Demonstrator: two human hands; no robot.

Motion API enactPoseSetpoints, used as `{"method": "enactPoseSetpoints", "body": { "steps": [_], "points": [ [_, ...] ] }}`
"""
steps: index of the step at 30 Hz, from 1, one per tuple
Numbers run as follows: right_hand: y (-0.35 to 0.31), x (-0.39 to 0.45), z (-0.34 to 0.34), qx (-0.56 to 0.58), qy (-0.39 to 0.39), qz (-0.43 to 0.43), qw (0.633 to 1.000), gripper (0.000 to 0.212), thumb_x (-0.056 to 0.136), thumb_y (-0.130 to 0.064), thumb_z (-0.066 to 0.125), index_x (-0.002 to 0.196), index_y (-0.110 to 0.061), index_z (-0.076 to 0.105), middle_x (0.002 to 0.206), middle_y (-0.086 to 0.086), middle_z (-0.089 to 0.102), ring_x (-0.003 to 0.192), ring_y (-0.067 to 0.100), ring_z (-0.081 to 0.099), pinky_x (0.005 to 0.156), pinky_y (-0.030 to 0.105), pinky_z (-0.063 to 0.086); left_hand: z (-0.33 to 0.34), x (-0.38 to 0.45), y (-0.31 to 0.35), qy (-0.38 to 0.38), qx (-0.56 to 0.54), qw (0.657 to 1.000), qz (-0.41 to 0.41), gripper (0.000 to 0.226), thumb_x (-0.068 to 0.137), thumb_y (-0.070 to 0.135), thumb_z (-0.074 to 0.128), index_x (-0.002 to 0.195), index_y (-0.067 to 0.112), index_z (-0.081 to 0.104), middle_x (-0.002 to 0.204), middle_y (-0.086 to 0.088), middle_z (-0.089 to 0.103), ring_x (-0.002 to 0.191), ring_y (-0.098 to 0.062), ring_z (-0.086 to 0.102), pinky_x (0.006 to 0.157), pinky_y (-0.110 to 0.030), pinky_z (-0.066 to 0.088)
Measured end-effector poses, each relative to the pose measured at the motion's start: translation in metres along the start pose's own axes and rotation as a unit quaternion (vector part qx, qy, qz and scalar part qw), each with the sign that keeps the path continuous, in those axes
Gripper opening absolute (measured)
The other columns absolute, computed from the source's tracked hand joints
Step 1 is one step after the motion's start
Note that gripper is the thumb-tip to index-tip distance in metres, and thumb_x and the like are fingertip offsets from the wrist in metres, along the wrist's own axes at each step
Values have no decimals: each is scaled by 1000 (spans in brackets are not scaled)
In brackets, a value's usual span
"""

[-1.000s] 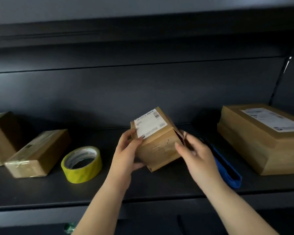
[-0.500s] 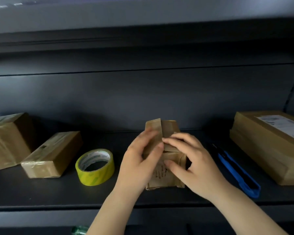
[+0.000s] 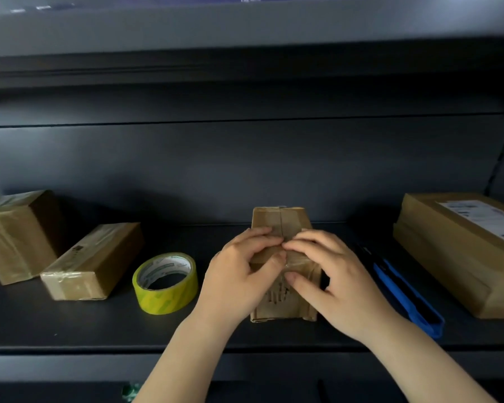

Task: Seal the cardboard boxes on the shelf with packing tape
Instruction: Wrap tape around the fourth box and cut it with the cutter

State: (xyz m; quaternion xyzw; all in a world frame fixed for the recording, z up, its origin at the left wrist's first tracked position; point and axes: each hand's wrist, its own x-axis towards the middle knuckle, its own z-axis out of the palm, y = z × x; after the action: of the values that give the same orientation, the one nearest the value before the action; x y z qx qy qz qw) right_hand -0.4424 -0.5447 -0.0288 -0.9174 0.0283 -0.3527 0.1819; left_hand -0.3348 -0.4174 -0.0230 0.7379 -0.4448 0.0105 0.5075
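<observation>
A small brown cardboard box (image 3: 280,221) stands on the dark shelf (image 3: 70,324) at the centre, its flap seam facing up. My left hand (image 3: 239,280) grips its left side, fingers curled over the top and thumb on the front. My right hand (image 3: 335,283) holds the right side, fingertips pressing the top flaps beside the seam and thumb on the front. A yellow-green roll of packing tape (image 3: 166,282) lies flat on the shelf just left of my left hand.
Two taped cardboard boxes (image 3: 18,237) (image 3: 90,263) sit at the left. A large flat box with a white label (image 3: 466,245) lies at the right. A blue-handled cutter (image 3: 408,298) rests between it and my right hand. The shelf's front edge runs below my wrists.
The box, tilted and held up a second ago with its label showing, now stands on the shelf with its flaps up. Both hands moved onto its top and press the flaps together.
</observation>
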Motion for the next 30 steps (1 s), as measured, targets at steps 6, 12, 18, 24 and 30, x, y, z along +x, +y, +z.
{"method": "enactPoseSetpoints", "body": {
  "steps": [6,12,18,24,30],
  "points": [
    [-3,-1,-3,13,25,-8,1000,44,78,-32,71,120,-29,59,110,-20,55,109,2,48,96,35,41,4,-4,5,31,65,996,50,37,81,37,47,109,28,68,119,22,54,124,4,39,106,-21,31],
    [0,18,-25,112,-126,-37,985,48,84,-57,36,131,-49,34,128,-40,36,124,-26,18,106,6,2,12,-9,10,87,181,967,159,35,82,25,44,99,12,72,101,2,71,98,-16,64,83,-39,51],
    [30,54,-17,86,-202,14,976,39,86,-65,15,107,-61,48,115,-49,35,116,-30,21,102,3,1,16,-12,5,106,166,967,161,37,87,24,40,102,10,72,104,0,71,107,-15,61,94,-34,47],
    [70,88,-6,52,-225,92,969,32,96,-49,23,117,-55,47,140,-22,41,137,7,27,114,33,-4,17,-10,1,122,167,965,159,36,87,25,41,99,13,73,103,4,71,109,-12,60,91,-28,44],
    [56,75,-3,14,-120,171,978,44,98,-43,27,116,-28,64,125,-5,61,120,16,51,103,39,37,5,-2,-1,105,162,976,99,38,84,43,40,95,24,71,108,18,65,124,-7,46,94,-32,33]
  ]
}}
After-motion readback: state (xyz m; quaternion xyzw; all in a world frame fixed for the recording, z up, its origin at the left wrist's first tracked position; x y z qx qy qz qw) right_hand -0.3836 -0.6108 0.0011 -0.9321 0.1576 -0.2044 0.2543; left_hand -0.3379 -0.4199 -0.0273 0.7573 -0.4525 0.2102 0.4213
